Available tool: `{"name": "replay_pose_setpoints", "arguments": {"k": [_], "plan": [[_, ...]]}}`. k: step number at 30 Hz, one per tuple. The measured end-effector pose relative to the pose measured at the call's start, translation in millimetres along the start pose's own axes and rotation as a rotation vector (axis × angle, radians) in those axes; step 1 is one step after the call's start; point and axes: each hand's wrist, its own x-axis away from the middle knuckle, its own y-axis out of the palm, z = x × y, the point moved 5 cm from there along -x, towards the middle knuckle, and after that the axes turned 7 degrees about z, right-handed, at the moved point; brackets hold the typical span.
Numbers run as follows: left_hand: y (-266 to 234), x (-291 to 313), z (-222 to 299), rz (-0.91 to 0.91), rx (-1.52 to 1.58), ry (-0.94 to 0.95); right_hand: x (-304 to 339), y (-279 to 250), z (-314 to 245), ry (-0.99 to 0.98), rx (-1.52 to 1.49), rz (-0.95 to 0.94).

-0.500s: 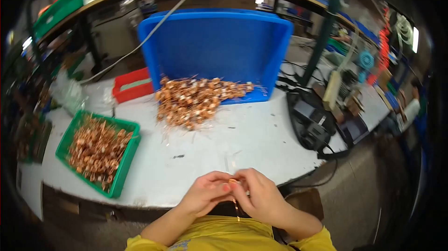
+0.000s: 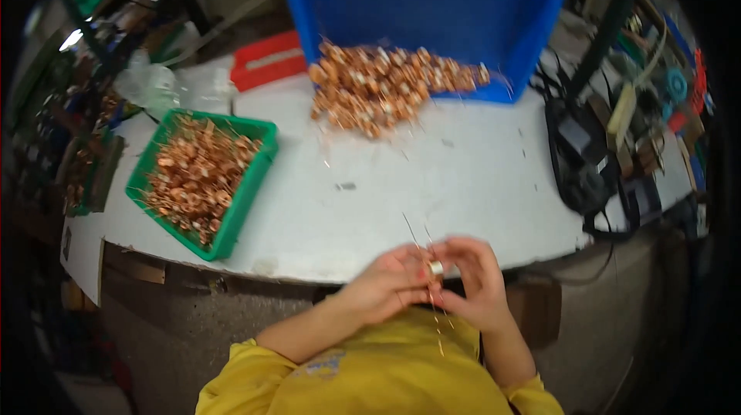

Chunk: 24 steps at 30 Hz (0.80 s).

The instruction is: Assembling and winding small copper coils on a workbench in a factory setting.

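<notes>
A small copper wire coil (image 2: 436, 268) with a pale, shiny middle is held in front of my body, near the table's front edge. Long thin wire leads stick out of it above and below. My left hand (image 2: 382, 285) pinches the coil from the left. From the other side, the thumb and fingers of my right hand (image 2: 482, 285) close around it. Many similar coils fill a green tray (image 2: 245, 197) on the left. Another heap of coils (image 2: 374, 91) spills out of a blue bin (image 2: 432, 10) lying tipped on its side at the back.
The white table (image 2: 463, 176) curves around me. A red tray (image 2: 266, 61) and clear plastic bags (image 2: 150, 84) lie at the back left. On the right are a black bag-like item (image 2: 579, 156) with cables and a green post (image 2: 610, 25).
My view has tilted down and swung left, so the table's things appear higher and further right. My right hand's fingers have spread around the coil, which now shows more plainly.
</notes>
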Motion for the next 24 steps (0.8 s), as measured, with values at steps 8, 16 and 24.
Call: {"name": "replay_pose_setpoints", "arguments": {"k": [8,16,24], "plan": [[-3,-1,1,-0.049,0.048,-0.060,-6,8,10,-0.102,-0.286,0.066],[-5,-2,-15,-0.001,-0.044,-0.037,8,-12,9,-0.116,-0.336,0.162],[5,-4,-16,0.092,-0.005,-0.070,6,-29,13,-0.139,-0.071,0.072]]}}
